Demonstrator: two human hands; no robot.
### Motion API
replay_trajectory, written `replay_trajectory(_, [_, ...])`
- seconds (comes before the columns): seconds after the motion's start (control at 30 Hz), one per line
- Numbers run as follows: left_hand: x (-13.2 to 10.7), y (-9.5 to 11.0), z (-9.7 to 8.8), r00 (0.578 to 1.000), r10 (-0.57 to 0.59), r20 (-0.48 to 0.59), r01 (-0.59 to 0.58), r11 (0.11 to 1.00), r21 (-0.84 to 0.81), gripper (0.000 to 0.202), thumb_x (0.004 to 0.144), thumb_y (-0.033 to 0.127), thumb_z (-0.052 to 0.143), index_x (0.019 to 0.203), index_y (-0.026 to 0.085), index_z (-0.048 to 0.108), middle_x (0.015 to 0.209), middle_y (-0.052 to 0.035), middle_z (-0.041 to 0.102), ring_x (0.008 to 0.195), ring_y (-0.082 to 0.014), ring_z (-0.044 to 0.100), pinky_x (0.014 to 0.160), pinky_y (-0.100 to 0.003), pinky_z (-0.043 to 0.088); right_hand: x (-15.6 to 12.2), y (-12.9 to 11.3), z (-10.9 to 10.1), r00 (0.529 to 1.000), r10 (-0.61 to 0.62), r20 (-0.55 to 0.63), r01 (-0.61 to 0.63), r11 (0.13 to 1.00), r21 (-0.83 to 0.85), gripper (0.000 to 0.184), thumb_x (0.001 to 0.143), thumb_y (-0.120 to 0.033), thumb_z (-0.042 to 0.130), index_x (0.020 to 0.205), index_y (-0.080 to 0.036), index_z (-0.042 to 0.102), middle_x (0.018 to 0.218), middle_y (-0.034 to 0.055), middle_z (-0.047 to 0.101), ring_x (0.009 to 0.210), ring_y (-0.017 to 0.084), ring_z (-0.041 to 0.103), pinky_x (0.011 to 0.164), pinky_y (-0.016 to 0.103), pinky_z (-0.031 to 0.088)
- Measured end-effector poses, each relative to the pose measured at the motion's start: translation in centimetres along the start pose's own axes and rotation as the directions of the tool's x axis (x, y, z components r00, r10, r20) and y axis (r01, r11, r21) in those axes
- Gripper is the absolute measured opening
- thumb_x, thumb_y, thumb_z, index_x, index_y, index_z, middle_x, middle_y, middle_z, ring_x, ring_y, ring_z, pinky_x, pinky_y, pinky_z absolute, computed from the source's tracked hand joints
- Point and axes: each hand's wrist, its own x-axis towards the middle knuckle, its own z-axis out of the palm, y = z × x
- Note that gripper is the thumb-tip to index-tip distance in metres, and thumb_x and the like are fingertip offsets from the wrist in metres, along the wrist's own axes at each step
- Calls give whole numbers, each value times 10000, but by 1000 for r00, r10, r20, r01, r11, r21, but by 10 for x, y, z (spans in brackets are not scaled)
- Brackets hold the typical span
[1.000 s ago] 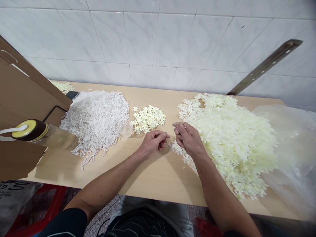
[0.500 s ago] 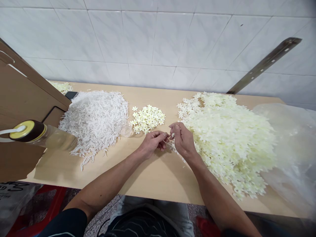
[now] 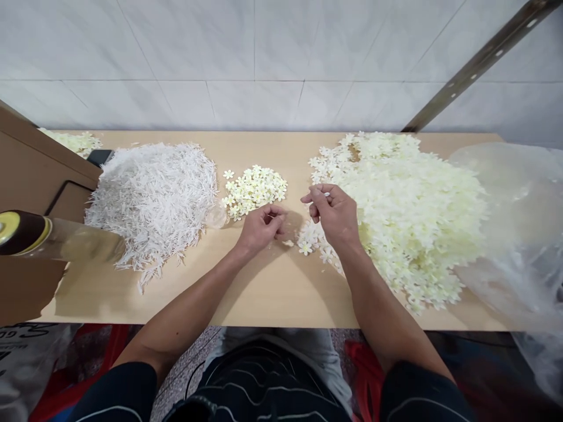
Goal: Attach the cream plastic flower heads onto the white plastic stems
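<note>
My left hand (image 3: 259, 230) is closed in a pinch just in front of the small pile of yellow-centred artificial flowers (image 3: 255, 190). What lies between its fingertips is too small to make out. My right hand (image 3: 335, 214), raised beside the big heap of pale artificial flowers (image 3: 417, 217), is closed with a small white piece (image 3: 326, 194) showing between thumb and fingers. A few loose flowers (image 3: 311, 235) lie on the table below and between my hands. To the left spreads a heap of thin white plastic sticks (image 3: 153, 202).
A clear bottle with a yellow and brown cap (image 3: 26, 233) leans in from the left, by a cardboard box (image 3: 39, 158). A small clear cup (image 3: 217, 215) sits beside the small pile. At right lies a clear plastic bag (image 3: 523, 199). A metal rail (image 3: 475, 70) stands against the wall.
My hands have moved apart; the right one has risen off the loose flowers, with a white piece in its fingers. The camera view has shifted, tilting down.
</note>
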Motion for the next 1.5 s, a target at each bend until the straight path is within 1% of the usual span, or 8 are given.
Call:
replay_trajectory(0.2, [-12, -8, 8, 927, 259, 270, -358, 824, 439, 122, 850, 214, 674, 932, 211, 765, 904, -73, 666, 768, -176, 596, 753, -303, 461, -2, -9, -12, 999, 32, 28, -33, 999, 20, 445, 837, -626, 708, 882, -184, 671, 841, 70, 752, 506, 109, 583, 428, 244, 480])
replay_trajectory(0.47, [-23, -17, 25, 858, 202, 472, -473, 667, 575, 287, 862, 311, 694, 1134, 223, 720, 1036, -101, 612, 839, -227, 606, 771, -327, 455, -2, -9, -15, 998, -63, 26, 67, 983, -173, 392, 843, -575, 729, 847, -185, 770, 601, -9, 592, 452, 93, 490, 448, 252, 440])
replay_trajectory(0.63, [-28, -23, 39, 898, 177, 403, -397, 723, 565, 160, 852, 241, 685, 1002, 224, 740, 992, -97, 613, 861, -234, 612, 758, -310, 449, -2, -9, -14, 996, -50, 76, 56, 995, -81, 328, 819, -488, 777, 896, -171, 746, 595, -22, 586, 460, 93, 507, 437, 238, 457])
replay_trajectory(0.83, [-22, -17, 28, 923, 235, 306, -352, 836, 420, 109, 884, 276, 666, 917, 231, 760, 953, -94, 686, 879, -220, 633, 808, -313, 471, -4, -16, -16, 991, -26, 128, 26, 1000, -2, 331, 790, -425, 807, 972, -159, 732, 689, 6, 674, 584, 135, 630, 504, 263, 574])
replay_trajectory(0.9, [-18, -14, 21, 958, 214, 189, -270, 895, 356, 152, 890, 337, 673, 903, 213, 761, 869, -75, 698, 757, -182, 606, 731, -292, 461, -5, -20, -20, 991, -17, 134, 18, 1000, -7, 318, 796, -403, 807, 981, -156, 730, 715, 16, 692, 600, 141, 651, 519, 267, 582])
replay_trajectory(1.0, [-8, -8, 11, 999, 26, 42, -31, 994, 104, 282, 846, 460, 721, 855, 178, 732, 656, -16, 616, 548, -115, 489, 536, -248, 364, -6, -28, -29, 992, -13, 129, 20, 998, -55, 307, 813, -394, 800, 991, -152, 732, 684, 11, 684, 563, 129, 634, 513, 259, 572])
replay_trajectory(1.17, [3, 0, -1, 964, -236, 119, 258, 937, -236, 441, 752, 570, 785, 794, 145, 676, 522, 42, 456, 433, -57, 349, 415, -224, 152, -11, -36, -37, 990, 31, 141, -15, 994, -109, 292, 850, -392, 771, 1011, -152, 730, 634, 7, 663, 539, 128, 619, 504, 258, 564])
replay_trajectory(1.5, [1, 1, -2, 960, -240, 148, 274, 917, -290, 457, 732, 581, 794, 791, 143, 680, 522, 28, 486, 432, -57, 377, 417, -224, 154, -25, -32, -58, 945, 175, 277, -208, 974, 93, 340, 769, -391, 851, 1015, -184, 741, 812, 38, 701, 604, 115, 598, 478, 236, 539])
